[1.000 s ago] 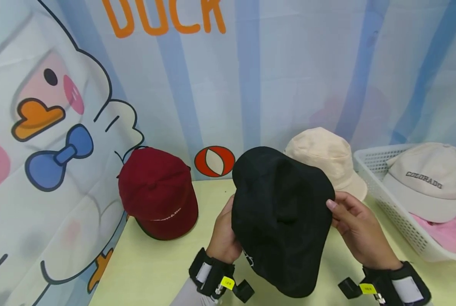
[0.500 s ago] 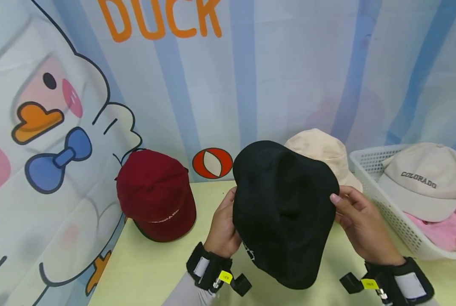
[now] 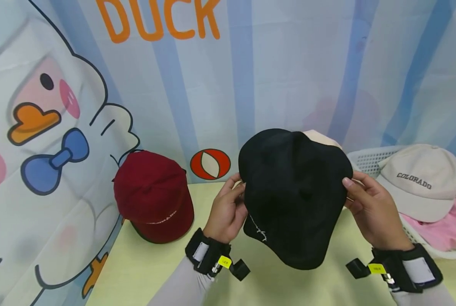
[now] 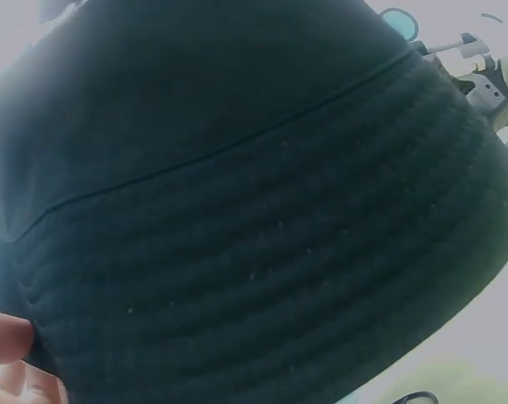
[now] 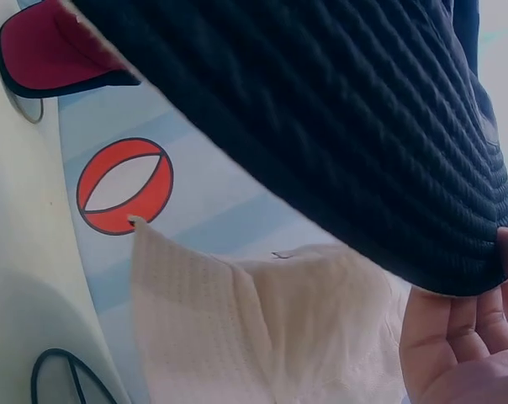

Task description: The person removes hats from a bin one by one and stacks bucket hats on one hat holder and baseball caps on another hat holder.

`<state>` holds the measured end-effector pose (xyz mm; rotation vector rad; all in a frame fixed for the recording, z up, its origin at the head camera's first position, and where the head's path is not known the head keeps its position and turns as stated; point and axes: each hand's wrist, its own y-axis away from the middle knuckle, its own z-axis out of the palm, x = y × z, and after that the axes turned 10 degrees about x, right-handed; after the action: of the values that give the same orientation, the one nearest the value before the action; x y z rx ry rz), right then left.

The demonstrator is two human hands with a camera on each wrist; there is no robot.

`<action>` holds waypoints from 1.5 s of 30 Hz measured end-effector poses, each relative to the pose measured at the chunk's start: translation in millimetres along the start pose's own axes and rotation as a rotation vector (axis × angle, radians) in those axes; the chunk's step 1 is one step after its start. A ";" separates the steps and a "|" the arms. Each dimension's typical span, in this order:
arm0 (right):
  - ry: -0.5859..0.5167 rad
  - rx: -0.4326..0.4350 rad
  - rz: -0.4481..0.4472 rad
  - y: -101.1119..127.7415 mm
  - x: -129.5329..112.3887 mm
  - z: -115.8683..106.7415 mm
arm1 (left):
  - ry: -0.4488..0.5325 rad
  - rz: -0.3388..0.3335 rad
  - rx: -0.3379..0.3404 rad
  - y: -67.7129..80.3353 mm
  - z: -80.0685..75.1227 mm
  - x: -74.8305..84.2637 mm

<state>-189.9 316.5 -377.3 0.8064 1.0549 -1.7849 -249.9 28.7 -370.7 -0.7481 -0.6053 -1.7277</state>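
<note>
Both hands hold a black bucket hat (image 3: 293,195) up over the table, with its crown toward the head camera. My left hand (image 3: 224,214) grips the brim's left edge between thumb and fingers. At the opposite edge, my right hand (image 3: 379,212) pinches the brim, thumb on the near side. A small white mark shows at the hat's lower left. Rows of stitching on the brim (image 4: 237,252) fill the left wrist view. Behind the black hat stands a cream hat (image 5: 313,328), mostly hidden in the head view.
A dark red cap (image 3: 153,191) sits on the pale yellow table (image 3: 117,272) at left. At right, a white plastic basket (image 3: 369,159) holds a light beige cap (image 3: 423,182) lettered COLORADO and pink fabric (image 3: 442,229). A printed duck curtain (image 3: 289,63) hangs behind.
Both hands have raised the black hat and shifted it slightly right, tipping it so more of the white mark shows. It covers more of the cream hat now.
</note>
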 end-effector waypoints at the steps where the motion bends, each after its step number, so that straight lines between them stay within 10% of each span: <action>1: -0.002 -0.004 -0.002 -1.5 -1.0 -0.8 | -0.004 0.004 0.001 -2.1 1.4 0.5; 45: -0.077 0.081 0.056 -72.1 -25.1 -38.6 | -0.071 0.040 0.057 -92.8 31.8 15.0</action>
<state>-242.3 378.0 -349.2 0.8017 0.9063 -1.8063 -336.6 66.7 -340.6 -0.7791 -0.6808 -1.6462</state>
